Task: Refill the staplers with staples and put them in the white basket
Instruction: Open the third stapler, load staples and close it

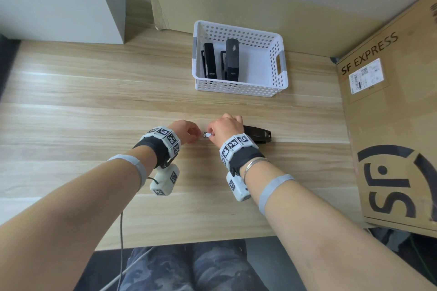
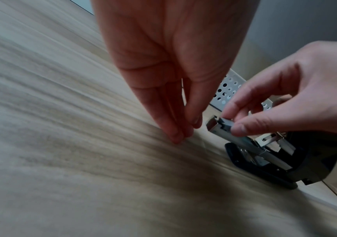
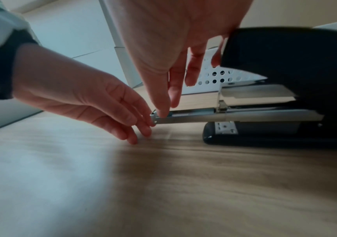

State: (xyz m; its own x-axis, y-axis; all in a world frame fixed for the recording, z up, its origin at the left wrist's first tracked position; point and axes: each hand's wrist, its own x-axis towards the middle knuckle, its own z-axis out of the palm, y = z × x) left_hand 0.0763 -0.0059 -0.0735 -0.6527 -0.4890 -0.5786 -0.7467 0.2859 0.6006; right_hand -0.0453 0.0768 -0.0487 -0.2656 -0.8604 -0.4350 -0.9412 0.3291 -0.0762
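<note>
A black stapler (image 1: 259,134) (image 2: 316,154) (image 3: 285,64) lies on the wooden table with its metal staple tray (image 1: 207,135) (image 2: 244,141) (image 3: 194,117) slid out to the left. My right hand (image 1: 227,127) (image 2: 230,121) (image 3: 163,110) pinches a short grey staple strip (image 2: 225,123) between thumb and forefinger at the tray's front end. My left hand (image 1: 189,131) (image 2: 183,133) (image 3: 141,128) hangs just left of the tray, fingers straight and close together, tips at the tabletop, holding nothing I can see. Behind stands the white basket (image 1: 240,30) (image 2: 227,86) (image 3: 214,77) with two black staplers (image 1: 209,60) (image 1: 231,59) inside.
A large SF Express cardboard box (image 1: 387,101) walls off the table's right side. White boxes (image 1: 59,0) stand at the back left, and a cardboard sheet (image 1: 212,2) leans on the wall behind the basket. The table's front edge (image 1: 189,241) runs just above my lap.
</note>
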